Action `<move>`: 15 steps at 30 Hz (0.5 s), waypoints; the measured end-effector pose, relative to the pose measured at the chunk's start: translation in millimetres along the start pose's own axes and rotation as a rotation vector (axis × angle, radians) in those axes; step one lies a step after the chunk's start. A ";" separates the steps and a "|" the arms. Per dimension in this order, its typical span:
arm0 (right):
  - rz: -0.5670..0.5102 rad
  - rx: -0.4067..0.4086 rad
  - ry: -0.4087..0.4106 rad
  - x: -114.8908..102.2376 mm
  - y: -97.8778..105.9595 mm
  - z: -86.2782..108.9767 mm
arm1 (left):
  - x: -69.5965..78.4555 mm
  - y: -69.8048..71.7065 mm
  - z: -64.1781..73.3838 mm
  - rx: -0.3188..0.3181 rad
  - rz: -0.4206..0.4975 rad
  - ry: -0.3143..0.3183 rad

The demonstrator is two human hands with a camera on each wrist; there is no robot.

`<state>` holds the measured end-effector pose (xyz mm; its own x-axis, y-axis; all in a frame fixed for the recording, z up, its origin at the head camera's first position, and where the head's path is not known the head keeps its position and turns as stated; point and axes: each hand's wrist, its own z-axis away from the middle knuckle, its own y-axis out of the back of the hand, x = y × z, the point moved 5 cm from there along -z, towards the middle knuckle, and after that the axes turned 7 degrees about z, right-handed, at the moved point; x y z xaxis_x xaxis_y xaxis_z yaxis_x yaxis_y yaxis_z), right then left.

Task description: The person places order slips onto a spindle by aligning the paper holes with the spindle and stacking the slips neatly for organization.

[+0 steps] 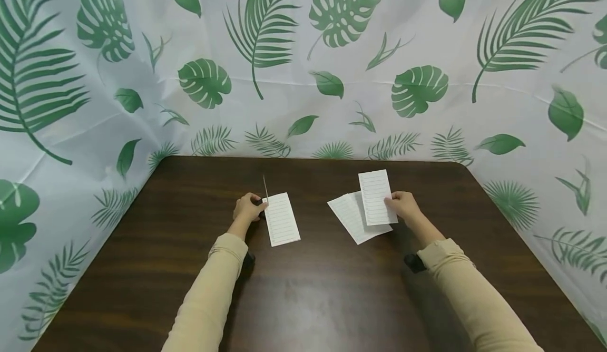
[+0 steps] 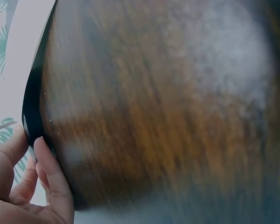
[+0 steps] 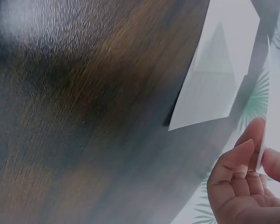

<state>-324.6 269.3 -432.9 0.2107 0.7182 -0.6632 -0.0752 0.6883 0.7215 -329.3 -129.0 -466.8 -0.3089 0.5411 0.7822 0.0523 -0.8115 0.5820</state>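
My left hand (image 1: 248,208) pinches a white lined card (image 1: 282,219) by its upper left edge. A thin, pale strip (image 1: 265,187) rises from beside those fingers; it may be another card seen edge-on, but I cannot tell. In the left wrist view, the left thumb and fingers (image 2: 49,172) meet at the corner of the card (image 2: 25,51). On the other side, my right hand (image 1: 404,204) grips a lined card (image 1: 377,196) between thumb and fingers, by its right edge. This card is raised over overlapping lined cards (image 1: 348,217) on the table.
A dark wooden table (image 1: 303,294) with rounded far corners lies under both hands. Behind it and along its sides hangs a white cloth (image 1: 284,109) printed with green leaves. Dark wrist devices (image 1: 414,263) show below the sleeves.
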 end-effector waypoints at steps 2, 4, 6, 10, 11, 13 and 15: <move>-0.006 -0.012 0.009 -7.0 0.1 0.5 | -1.4 0.8 -0.3 -0.005 -0.001 0.005; -0.020 -0.017 0.026 -15.7 0.8 1.3 | -1.4 1.6 -0.6 -0.008 0.001 -0.004; -0.038 -0.017 0.040 -24.7 1.5 2.8 | 0.1 3.2 -0.7 0.004 0.003 -0.023; -0.084 -0.059 0.034 -35.8 -1.7 9.6 | 1.3 4.4 0.8 0.012 0.007 -0.028; -0.098 -0.076 0.024 -36.7 -3.5 11.9 | 0.7 3.8 1.5 0.004 0.008 -0.020; -0.127 -0.108 0.006 -38.1 -8.4 16.5 | -0.6 2.3 2.8 -0.014 0.012 -0.016; -0.157 -0.136 -0.001 -40.5 -14.7 20.8 | -2.1 1.6 3.9 -0.025 0.017 -0.019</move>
<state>-311.8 227.9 -412.6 0.2314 0.6011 -0.7650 -0.1722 0.7992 0.5759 -324.9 -130.5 -466.7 -0.2900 0.5313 0.7960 0.0332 -0.8257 0.5632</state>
